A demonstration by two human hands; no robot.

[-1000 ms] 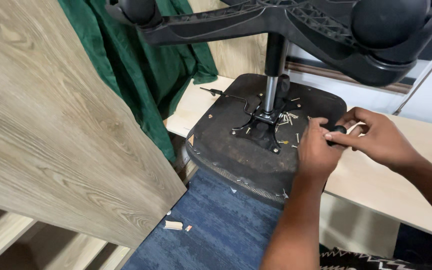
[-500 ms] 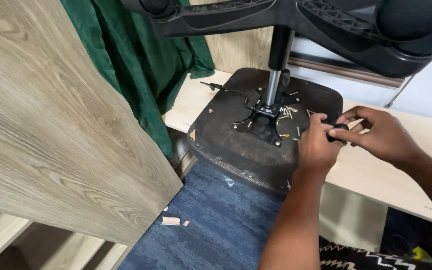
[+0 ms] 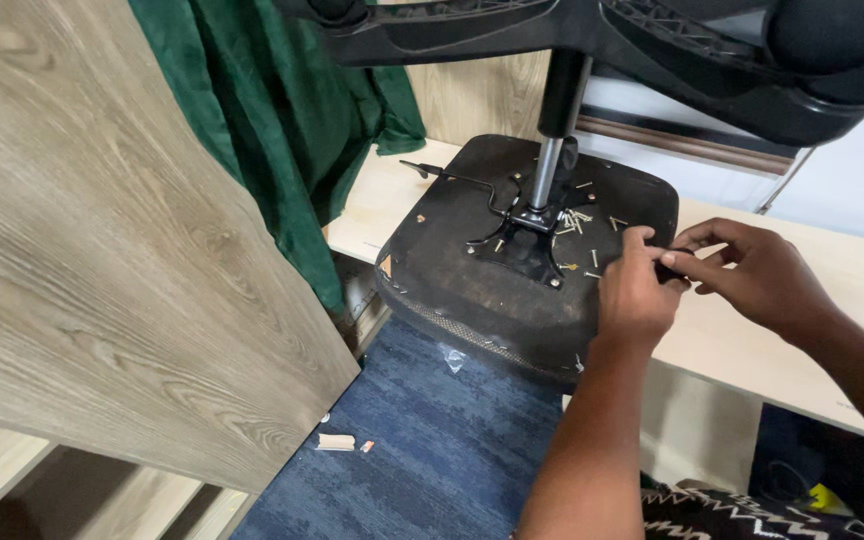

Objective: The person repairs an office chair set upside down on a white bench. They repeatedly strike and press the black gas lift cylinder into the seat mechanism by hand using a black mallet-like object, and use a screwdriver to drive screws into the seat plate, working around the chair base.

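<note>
Right now we work at the right edge of an upturned black office-chair seat (image 3: 472,290), which lies underside-up on a pale wooden tabletop (image 3: 812,330). Our left hand (image 3: 634,296) rests on the seat's rim with its fingers curled, thumb and forefinger pinching a small dark part (image 3: 668,270). Our right hand (image 3: 758,276) comes in from the right, its fingertips closed on the same small part, so both hands meet there. What the part is, we cannot tell; it is mostly hidden between the fingers.

At the seat's middle sits a black metal mounting plate (image 3: 524,246), from which a chrome gas-lift column (image 3: 546,172) rises to the black plastic star base (image 3: 592,40) overhead. Loose pale screws (image 3: 578,218) lie scattered on the seat just beside the plate, near our left hand.

To the left a grey wood-grain panel (image 3: 102,270) leans close, with a dark green cloth (image 3: 282,120) hanging behind it. Below, blue carpet (image 3: 422,440) shows, with a small pale scrap (image 3: 335,442) lying on it.
</note>
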